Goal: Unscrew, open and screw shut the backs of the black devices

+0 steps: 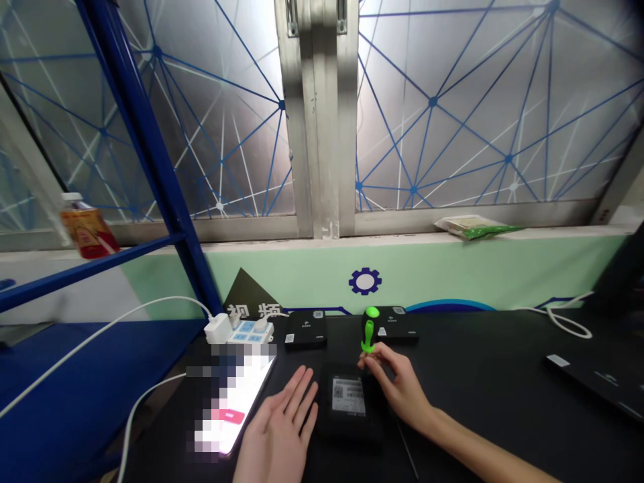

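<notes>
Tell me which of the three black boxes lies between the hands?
The nearest box, label up, by the green screwdriver; the other two lie farther back.

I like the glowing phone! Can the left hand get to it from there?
Probably yes. The left hand lies open and empty on the table, right beside the phone, with nothing between them. The right hand holds the green screwdriver, on the other side.
</notes>
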Demonstrator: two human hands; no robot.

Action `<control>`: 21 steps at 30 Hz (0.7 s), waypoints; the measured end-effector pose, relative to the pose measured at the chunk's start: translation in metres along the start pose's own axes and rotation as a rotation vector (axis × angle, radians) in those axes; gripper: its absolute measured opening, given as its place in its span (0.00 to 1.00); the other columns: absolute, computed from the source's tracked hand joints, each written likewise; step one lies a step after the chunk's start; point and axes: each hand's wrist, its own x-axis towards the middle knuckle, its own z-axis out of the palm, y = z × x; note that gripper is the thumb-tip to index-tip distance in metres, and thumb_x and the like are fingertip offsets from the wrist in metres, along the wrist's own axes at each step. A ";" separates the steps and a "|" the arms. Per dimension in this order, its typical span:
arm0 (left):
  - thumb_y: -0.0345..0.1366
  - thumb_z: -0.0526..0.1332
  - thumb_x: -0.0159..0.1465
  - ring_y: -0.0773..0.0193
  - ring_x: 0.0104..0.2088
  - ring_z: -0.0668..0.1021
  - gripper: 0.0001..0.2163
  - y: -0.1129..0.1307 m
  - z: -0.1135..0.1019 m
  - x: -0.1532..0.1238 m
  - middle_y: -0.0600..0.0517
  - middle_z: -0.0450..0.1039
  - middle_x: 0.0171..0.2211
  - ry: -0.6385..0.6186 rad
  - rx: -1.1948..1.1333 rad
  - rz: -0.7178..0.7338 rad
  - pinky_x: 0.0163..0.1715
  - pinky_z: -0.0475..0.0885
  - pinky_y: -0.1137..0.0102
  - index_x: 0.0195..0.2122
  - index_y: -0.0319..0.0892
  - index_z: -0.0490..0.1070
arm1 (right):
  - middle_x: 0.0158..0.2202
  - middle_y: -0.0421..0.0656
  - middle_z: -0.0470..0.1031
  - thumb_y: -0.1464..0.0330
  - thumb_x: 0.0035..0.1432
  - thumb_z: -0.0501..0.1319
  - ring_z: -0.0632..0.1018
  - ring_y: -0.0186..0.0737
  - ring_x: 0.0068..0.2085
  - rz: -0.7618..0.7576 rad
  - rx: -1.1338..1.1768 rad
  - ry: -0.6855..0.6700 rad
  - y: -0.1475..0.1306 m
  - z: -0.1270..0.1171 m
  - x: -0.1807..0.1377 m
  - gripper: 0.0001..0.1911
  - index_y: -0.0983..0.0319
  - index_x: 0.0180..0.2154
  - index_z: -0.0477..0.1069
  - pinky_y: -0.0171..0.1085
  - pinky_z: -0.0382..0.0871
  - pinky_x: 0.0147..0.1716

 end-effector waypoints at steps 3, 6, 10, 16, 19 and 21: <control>0.30 0.52 0.67 0.54 0.65 0.64 0.29 0.000 0.003 -0.001 0.42 0.64 0.64 0.012 0.013 0.007 0.66 0.54 0.58 0.70 0.39 0.51 | 0.31 0.44 0.76 0.58 0.68 0.57 0.76 0.40 0.32 -0.007 -0.017 0.006 0.001 0.001 0.001 0.14 0.61 0.36 0.71 0.37 0.71 0.36; 0.30 0.51 0.67 0.53 0.64 0.66 0.28 0.000 0.007 -0.003 0.40 0.65 0.63 0.004 0.016 0.004 0.65 0.56 0.57 0.70 0.37 0.51 | 0.27 0.40 0.72 0.57 0.64 0.61 0.72 0.37 0.28 -0.003 -0.033 0.037 0.003 0.002 0.002 0.13 0.61 0.34 0.71 0.36 0.70 0.33; 0.31 0.50 0.68 0.53 0.63 0.68 0.28 0.000 0.010 -0.005 0.39 0.65 0.63 0.002 0.015 -0.004 0.65 0.56 0.57 0.70 0.36 0.51 | 0.28 0.42 0.75 0.56 0.62 0.63 0.75 0.39 0.28 0.022 -0.028 0.057 0.006 0.002 0.003 0.15 0.61 0.31 0.72 0.37 0.72 0.32; 0.30 0.51 0.68 0.56 0.65 0.65 0.27 0.002 0.014 -0.007 0.43 0.65 0.63 0.058 0.061 0.001 0.66 0.52 0.60 0.69 0.39 0.53 | 0.30 0.43 0.78 0.58 0.63 0.62 0.78 0.41 0.31 0.021 -0.027 0.036 0.004 0.000 0.003 0.13 0.61 0.32 0.73 0.37 0.73 0.34; 0.31 0.52 0.68 0.54 0.64 0.66 0.26 0.002 0.014 -0.007 0.42 0.66 0.63 0.068 0.085 0.005 0.65 0.54 0.58 0.67 0.37 0.57 | 0.30 0.43 0.78 0.60 0.63 0.62 0.78 0.41 0.31 0.020 -0.030 0.031 0.001 0.000 0.003 0.12 0.60 0.32 0.72 0.37 0.72 0.34; 0.30 0.53 0.67 0.53 0.64 0.66 0.25 0.002 0.013 -0.007 0.41 0.66 0.63 0.068 0.095 0.013 0.65 0.55 0.57 0.67 0.36 0.59 | 0.30 0.43 0.78 0.60 0.64 0.61 0.78 0.41 0.31 0.012 -0.040 0.033 0.001 0.000 0.003 0.11 0.60 0.32 0.72 0.37 0.71 0.34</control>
